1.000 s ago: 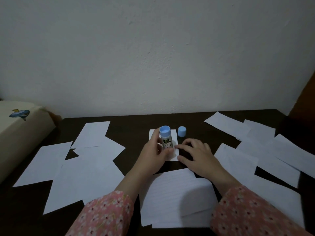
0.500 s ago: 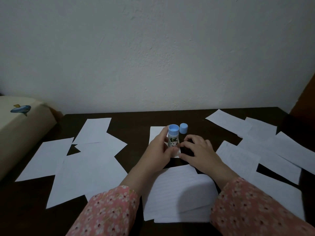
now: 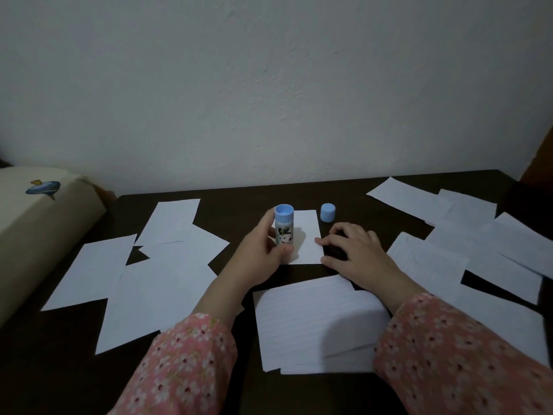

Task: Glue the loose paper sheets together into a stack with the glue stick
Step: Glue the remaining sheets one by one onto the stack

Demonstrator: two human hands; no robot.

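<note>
A plain white wall closes off the far side, and in front of it I have a dark bench strewn with loose paper sheets. Far left, off the bench edge, sits a cream cushion with a small blue print on it. Next come the left sheets, overlapping one another in a loose scatter, not yet glued by the look of it.

Toward the middle, my left hand holds the glue stick upright, fingers and thumb wrapped round its barrel, its open end pointing down on the small sheet. I judge it is held vertical so the glue meets the paper squarely, near that sheet's left edge. Its blue cap stands apart on the bench, just beyond the sheet's far right corner, parked out of the way of the strokes.

My right hand rests at the sheet's right edge, fingertips pressing it flat and gripping nothing; I take that as pinning the paper so it does not slide under the stick.

Near me, between the floral sleeves, lies a lined stack of a few sheets, likely the pile being built. On the right, the right sheets spread out to the bench edge, waiting their turn. Most of the job seems ahead.
</note>
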